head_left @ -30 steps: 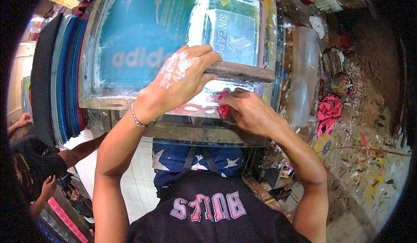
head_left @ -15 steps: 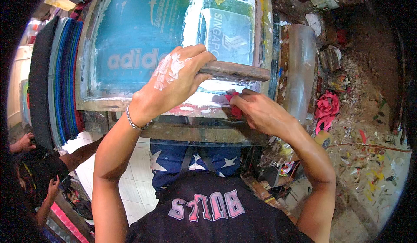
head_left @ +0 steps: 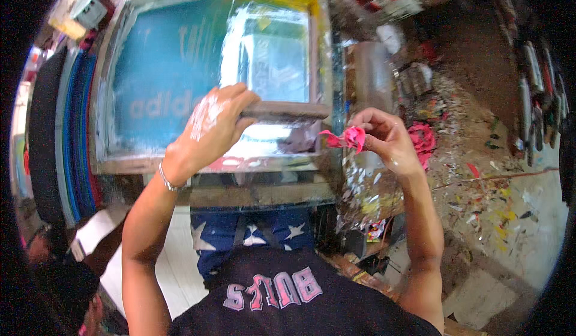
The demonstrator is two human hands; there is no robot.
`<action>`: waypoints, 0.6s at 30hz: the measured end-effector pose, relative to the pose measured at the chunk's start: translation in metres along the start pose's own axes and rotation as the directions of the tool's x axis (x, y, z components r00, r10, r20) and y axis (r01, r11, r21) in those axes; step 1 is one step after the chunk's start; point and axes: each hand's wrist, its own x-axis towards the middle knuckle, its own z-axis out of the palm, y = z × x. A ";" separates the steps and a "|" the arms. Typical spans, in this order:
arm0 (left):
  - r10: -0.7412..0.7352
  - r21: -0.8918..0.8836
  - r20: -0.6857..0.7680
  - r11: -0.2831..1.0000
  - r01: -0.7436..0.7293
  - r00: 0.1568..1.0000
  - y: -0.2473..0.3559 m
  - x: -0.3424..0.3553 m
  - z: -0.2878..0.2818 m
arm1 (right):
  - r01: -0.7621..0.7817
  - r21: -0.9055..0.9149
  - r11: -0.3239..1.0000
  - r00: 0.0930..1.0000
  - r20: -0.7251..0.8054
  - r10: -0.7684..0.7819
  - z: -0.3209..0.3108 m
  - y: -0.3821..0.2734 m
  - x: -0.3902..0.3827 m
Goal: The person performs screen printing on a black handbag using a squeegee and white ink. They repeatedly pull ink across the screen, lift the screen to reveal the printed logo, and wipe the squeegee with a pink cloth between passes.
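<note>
My left hand (head_left: pixel 219 120), with white smears on its back, is closed around the wooden handle of a squeegee (head_left: pixel 294 111). The squeegee lies across the lower right part of a framed printing screen (head_left: pixel 159 54) with blue-green mesh. White paint or paste coats the area round a paler rectangle (head_left: pixel 276 60) on its right. Beyond the frame's right edge, my right hand (head_left: pixel 389 139) pinches a crumpled pink cloth scrap (head_left: pixel 353 137) between thumb and fingers. The squeegee's blade edge is hard to make out in the blur.
Left of the screen, dark and blue flat sheets (head_left: pixel 75 138) stand stacked. Another crumpled pink cloth (head_left: pixel 422 144) lies right of my right hand, near scattered paint scraps (head_left: pixel 504 216). Paint containers (head_left: pixel 93 9) stand at the top left. Another person (head_left: pixel 66 285) is at the lower left.
My right hand has lifted away from the screen's lower right edge and moved right with the pink cloth scrap. My left hand still holds the squeegee. The whole view has shifted.
</note>
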 end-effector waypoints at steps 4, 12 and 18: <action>0.009 0.006 0.007 1.000 -0.009 1.000 0.004 -0.002 -0.001 | 0.091 0.385 0.918 0.996 -0.031 -0.086 -0.002 -0.012 0.020; 0.000 -0.014 0.008 1.000 0.000 1.000 -0.006 -0.004 0.015 | 0.194 0.318 0.928 0.981 -0.070 -0.181 0.015 -0.059 0.059; 0.086 0.011 -0.200 0.996 -0.085 0.976 -0.007 -0.009 0.028 | 0.642 -0.176 0.746 0.750 -0.054 -0.659 0.099 -0.143 0.100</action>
